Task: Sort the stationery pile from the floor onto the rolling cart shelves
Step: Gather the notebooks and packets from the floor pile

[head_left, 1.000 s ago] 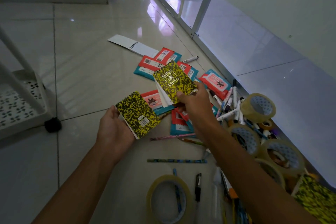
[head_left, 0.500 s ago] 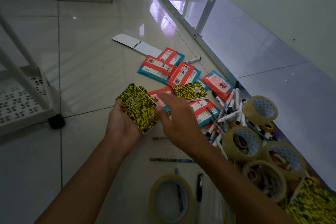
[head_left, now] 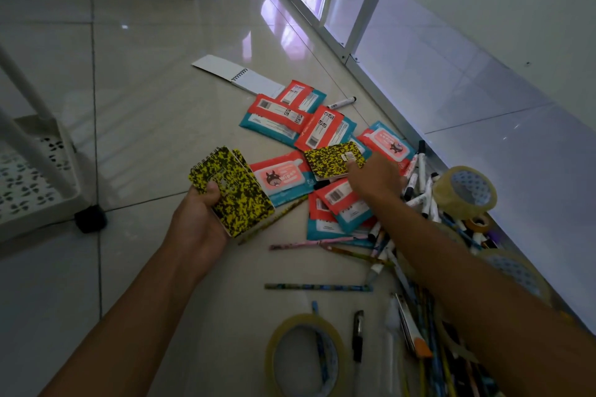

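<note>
— Fingers and thumb of left hand (head_left: 201, 219) curled round a stack of yellow-and-black spiral notepads (head_left: 231, 191), thumb pressed on the top cover, stack lifted clear of the floor.

— And right hand (head_left: 375, 178)?

— Stretched out over the pile, fingertips touching another yellow-and-black notepad (head_left: 333, 160) lying on top of the wipes packs. Fingers bent slightly; whether pinching or merely touching, cannot tell.

— Around that notepad?

— Red-and-teal wipes packs (head_left: 283, 178) spread flat on the tiles, some overlapping, one just right of the held stack. Farther off, a white spiral notepad (head_left: 240, 75) lying open, touching the far packs. A single marker (head_left: 342, 102) apart on the far right of the packs.

— Right side?

— Heap of white markers (head_left: 419, 184) beside the right wrist, rolls of clear tape (head_left: 464, 192) just beyond, against the wall's metal rail. Pencils (head_left: 317, 287) scattered nearer, under the right forearm. One tape roll (head_left: 306, 354) flat on the near floor with a black pen (head_left: 357, 337) beside it.

— Cart?

— Rolling cart (head_left: 35, 184) at left edge, white perforated shelf and a black caster visible, well apart from the pile.
</note>
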